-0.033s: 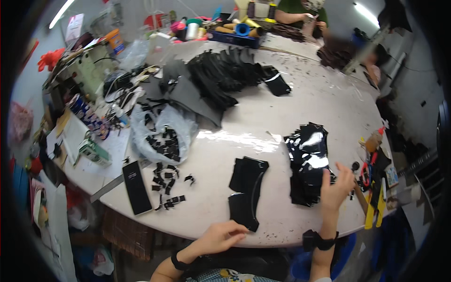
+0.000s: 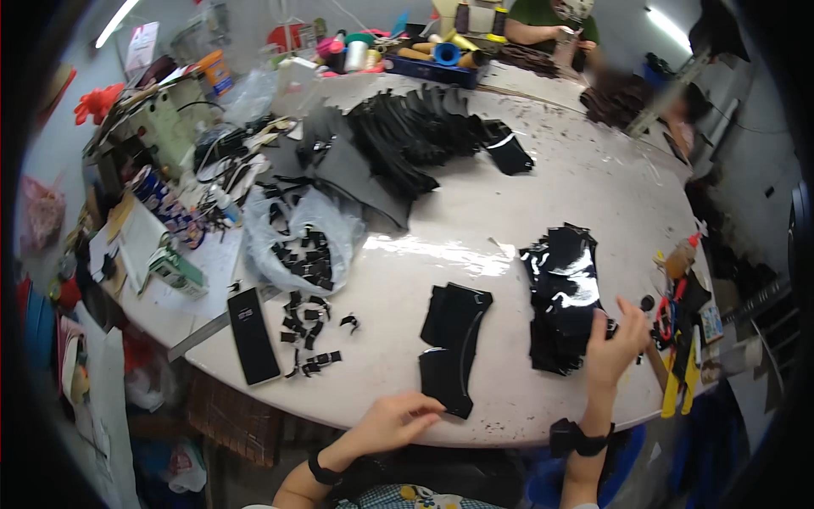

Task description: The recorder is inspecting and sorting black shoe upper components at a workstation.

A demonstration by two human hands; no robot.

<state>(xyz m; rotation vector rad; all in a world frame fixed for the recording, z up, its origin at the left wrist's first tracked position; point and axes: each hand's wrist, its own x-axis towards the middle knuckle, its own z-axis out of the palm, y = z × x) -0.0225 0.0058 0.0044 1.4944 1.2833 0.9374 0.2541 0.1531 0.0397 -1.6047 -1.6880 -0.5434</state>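
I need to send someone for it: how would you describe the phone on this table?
On the white table, look at the near left edge, left of the left hand. The phone is a flat black slab lying alone, longer and smoother than the small black clips beside it.

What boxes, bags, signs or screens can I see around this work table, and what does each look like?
Phone: near left table edge, flat black rectangle, dark screen.
Plastic bag: left of centre, clear, crumpled, holding small black pieces.
Small box: left edge, green and white.
Sign: far left wall, white and pink.
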